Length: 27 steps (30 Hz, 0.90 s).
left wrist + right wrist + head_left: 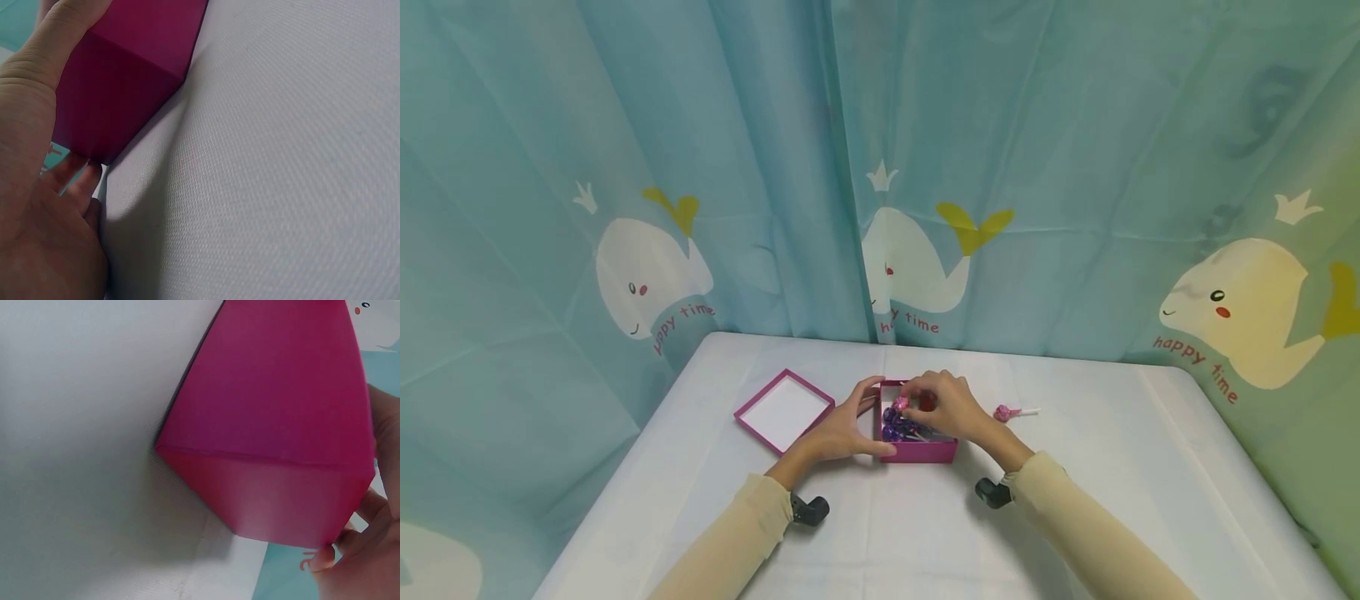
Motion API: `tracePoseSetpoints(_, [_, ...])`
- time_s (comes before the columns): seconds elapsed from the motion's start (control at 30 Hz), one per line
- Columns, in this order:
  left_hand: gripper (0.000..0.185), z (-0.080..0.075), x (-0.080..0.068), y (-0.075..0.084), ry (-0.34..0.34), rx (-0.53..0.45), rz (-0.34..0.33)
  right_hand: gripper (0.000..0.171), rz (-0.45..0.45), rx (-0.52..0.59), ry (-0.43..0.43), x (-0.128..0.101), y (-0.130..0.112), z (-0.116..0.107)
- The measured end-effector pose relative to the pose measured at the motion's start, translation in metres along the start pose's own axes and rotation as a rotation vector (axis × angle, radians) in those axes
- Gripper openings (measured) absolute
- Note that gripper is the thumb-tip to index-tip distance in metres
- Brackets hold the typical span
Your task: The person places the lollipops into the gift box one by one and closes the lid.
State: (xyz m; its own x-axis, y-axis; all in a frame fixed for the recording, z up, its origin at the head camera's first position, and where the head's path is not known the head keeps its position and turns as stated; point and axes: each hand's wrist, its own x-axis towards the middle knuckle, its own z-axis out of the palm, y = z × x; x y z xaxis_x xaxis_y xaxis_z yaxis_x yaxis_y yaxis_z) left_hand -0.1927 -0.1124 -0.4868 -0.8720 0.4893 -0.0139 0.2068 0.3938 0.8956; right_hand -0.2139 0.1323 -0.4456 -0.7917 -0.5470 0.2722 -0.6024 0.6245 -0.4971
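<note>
White-clothed table (pixel 1150 467); teal whale-print curtains (pixel 760 167) behind and beside

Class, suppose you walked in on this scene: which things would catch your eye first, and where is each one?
The small magenta cardboard box at the table's middle draws the eye: the left hand grips its side while the right hand pinches a pink-wrapped lollipop over the purple sweets inside. Its open magenta lid lies to the left, and another pink lollipop to the right.

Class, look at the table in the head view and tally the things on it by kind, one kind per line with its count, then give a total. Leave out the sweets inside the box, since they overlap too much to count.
Magenta box: 1
Box lid: 1
Loose lollipop on the table: 1
Total: 3
</note>
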Motion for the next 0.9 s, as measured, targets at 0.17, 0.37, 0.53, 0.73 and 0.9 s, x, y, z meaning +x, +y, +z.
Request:
tracePoseSetpoints(0.17, [0.116,0.0,0.0001,-0.0002,-0.008,-0.003,0.007,0.024,0.002,-0.002,-0.007,-0.0021,0.0045,0.0032])
tracePoseSetpoints(0.37, [0.118,-0.0006,0.0011,-0.0013,-0.007,-0.01,0.02,0.035,0.011,0.024,0.002,-0.0034,0.0049,0.0039])
tracePoseSetpoints(0.53, [0.117,-0.0006,0.0002,-0.001,-0.01,0.0,0.01,0.049,0.013,0.087,0.016,-0.0061,0.0076,0.0039])
tracePoseSetpoints(0.73, [0.116,-0.0005,0.0001,-0.0002,-0.009,0.001,0.011,0.048,-0.028,0.16,0.047,-0.0071,0.0103,0.0035])
tracePoseSetpoints(0.9, [0.116,-0.0006,0.0006,0.0001,-0.008,-0.008,0.013,0.044,-0.028,0.17,0.073,-0.0083,0.0108,0.0002])
